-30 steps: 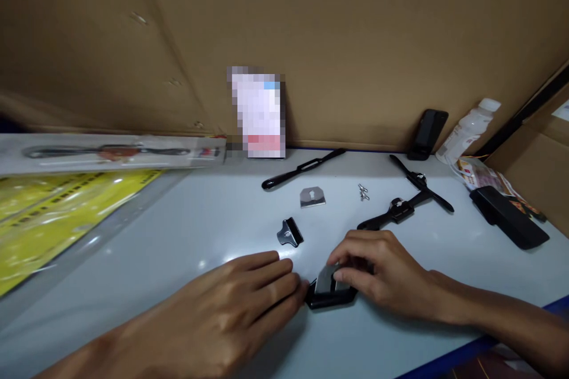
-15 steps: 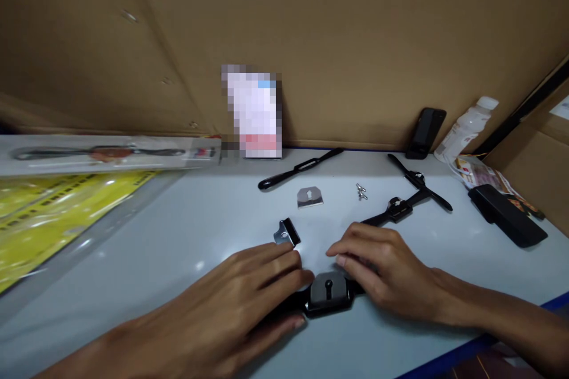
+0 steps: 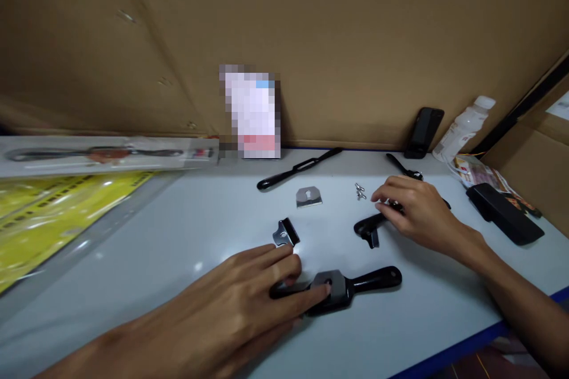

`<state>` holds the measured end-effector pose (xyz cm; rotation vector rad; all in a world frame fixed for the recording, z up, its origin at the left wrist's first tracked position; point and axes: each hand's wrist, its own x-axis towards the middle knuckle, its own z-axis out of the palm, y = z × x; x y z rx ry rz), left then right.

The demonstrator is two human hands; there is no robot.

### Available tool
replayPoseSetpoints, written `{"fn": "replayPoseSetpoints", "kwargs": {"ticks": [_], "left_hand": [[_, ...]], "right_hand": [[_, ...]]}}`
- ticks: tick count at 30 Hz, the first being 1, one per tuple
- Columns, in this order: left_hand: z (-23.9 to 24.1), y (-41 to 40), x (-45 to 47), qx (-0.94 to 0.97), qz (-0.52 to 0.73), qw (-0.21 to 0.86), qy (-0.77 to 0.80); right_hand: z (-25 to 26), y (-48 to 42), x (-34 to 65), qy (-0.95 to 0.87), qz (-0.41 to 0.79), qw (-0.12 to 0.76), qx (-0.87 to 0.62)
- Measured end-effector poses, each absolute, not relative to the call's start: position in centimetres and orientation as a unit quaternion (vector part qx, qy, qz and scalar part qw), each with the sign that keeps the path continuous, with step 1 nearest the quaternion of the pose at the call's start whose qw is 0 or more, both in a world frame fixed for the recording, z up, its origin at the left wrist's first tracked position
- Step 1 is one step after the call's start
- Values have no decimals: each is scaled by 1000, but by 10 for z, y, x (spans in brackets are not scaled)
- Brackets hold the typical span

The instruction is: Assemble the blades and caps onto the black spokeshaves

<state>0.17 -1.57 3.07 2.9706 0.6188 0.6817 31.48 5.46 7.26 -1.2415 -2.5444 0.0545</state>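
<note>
A black spokeshave (image 3: 377,279) lies near the front, with a grey blade (image 3: 340,285) on its middle. My left hand (image 3: 240,290) holds it by the left handle, the index fingertip pressing on the blade's slot. Farther back, my right hand (image 3: 420,207) reaches over another black spokeshave (image 3: 368,225) and hides part of it; its thumb and index finger are slightly apart. Small silver screws (image 3: 360,192) lie just left of those fingertips. Beyond my left fingers is a metal cap (image 3: 284,233), and behind that a loose slotted blade (image 3: 309,196).
A bare black spokeshave frame (image 3: 300,170) lies at the back. On the left are a packaged spokeshave (image 3: 111,155) and yellow packaging (image 3: 53,207). A phone (image 3: 424,132), a bottle (image 3: 464,128) and a black case-like object (image 3: 504,213) stand or lie right. Cardboard (image 3: 347,41) walls the back.
My right hand has left the front spokeshave and moved back and right, toward the screws and the other spokeshave. My left index finger has slid onto the blade's middle.
</note>
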Motion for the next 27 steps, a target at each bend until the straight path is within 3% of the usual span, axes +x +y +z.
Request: {"fn": "replayPoseSetpoints", "kwargs": {"ticks": [10, 14, 20, 27], "left_hand": [[30, -17, 3, 955, 214, 26, 205], [29, -17, 3, 952, 224, 26, 209], [32, -16, 7, 952, 225, 21, 206], [32, -18, 5, 953, 219, 18, 210]], "right_hand": [[71, 56, 313, -921, 107, 38, -373], [62, 60, 309, -918, 102, 61, -379], [39, 74, 310, -880, 36, 167, -443], [30, 77, 306, -886, 1, 124, -447]]}}
